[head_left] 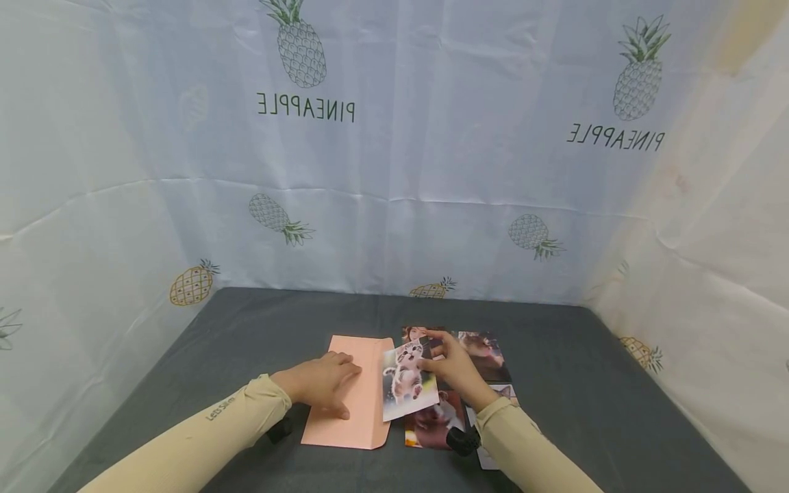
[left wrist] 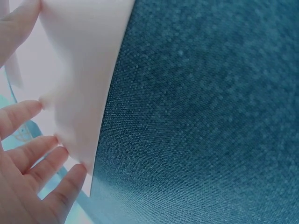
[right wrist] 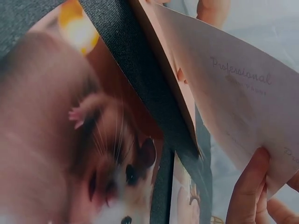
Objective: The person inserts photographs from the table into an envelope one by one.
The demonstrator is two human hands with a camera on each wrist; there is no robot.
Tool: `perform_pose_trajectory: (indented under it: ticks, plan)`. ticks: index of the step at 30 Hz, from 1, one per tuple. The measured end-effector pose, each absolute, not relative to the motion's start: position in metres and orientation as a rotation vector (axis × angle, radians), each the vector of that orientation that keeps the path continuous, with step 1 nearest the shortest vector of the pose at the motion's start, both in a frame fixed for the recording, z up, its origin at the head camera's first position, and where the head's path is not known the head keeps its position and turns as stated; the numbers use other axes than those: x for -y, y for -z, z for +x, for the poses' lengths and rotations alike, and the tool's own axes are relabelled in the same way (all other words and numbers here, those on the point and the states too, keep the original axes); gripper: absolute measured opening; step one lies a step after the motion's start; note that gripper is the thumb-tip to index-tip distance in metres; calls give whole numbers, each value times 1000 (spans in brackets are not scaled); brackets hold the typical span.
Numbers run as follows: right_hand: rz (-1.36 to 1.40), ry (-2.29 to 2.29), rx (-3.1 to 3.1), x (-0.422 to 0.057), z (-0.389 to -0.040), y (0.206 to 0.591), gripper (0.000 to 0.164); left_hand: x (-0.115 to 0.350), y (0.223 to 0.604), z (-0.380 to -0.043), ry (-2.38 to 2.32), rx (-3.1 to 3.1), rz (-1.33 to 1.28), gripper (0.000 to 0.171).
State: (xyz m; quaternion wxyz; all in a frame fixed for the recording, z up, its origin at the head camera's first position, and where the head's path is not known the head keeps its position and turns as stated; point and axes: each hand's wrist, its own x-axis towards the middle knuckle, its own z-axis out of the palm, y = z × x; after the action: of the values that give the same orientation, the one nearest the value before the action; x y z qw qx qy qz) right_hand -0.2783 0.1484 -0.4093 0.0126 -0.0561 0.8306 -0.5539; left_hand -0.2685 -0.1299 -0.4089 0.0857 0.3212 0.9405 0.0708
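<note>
A pink paper envelope [head_left: 354,431] lies on the dark table, its flap side toward the right. My left hand [head_left: 320,385] rests on it with spread fingers; in the left wrist view several fingertips touch the paper [left wrist: 84,70]. With thumb and fingers my right hand [head_left: 455,366] pinches a kitten photo [head_left: 402,387] by its right edge. The photo is tilted, its left edge over or beside the envelope's flap; whether it touches cannot be told. Its pale back [right wrist: 224,88], printed "Professional", faces the right wrist camera.
Several photos lie right of the envelope: a person's picture [head_left: 411,333] at the back, a dark one [head_left: 485,356] back right, a small furry animal [head_left: 434,424] in front, and a white-edged one [head_left: 509,393] partly under my right wrist. A pineapple-print curtain [head_left: 394,137] surrounds the table.
</note>
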Motion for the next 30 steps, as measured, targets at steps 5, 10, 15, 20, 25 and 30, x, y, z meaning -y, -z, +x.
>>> perform_pose_trajectory:
  ticks: [5, 10, 15, 20, 25, 30]
  plan:
    - [-154, 1639, -2636, -144, -282, 412, 62, 129, 410, -269, -205, -2810, 947, 77]
    - [-142, 1625, -2635, -141, -285, 414, 64, 129, 410, -270, -201, -2809, 933, 77]
    - [-168, 1632, -2642, -139, -288, 417, 64, 129, 411, -270, -211, -2801, 911, 77]
    - [-173, 1599, -2672, -137, -289, 419, 63, 129, 410, -269, -228, -2791, 891, 77]
    - [-152, 1603, -2672, -135, -292, 419, 64, 128, 409, -268, -224, -2795, 897, 76]
    - [-146, 1586, -2666, -132, -295, 420, 63, 127, 409, -268, -211, -2792, 889, 76]
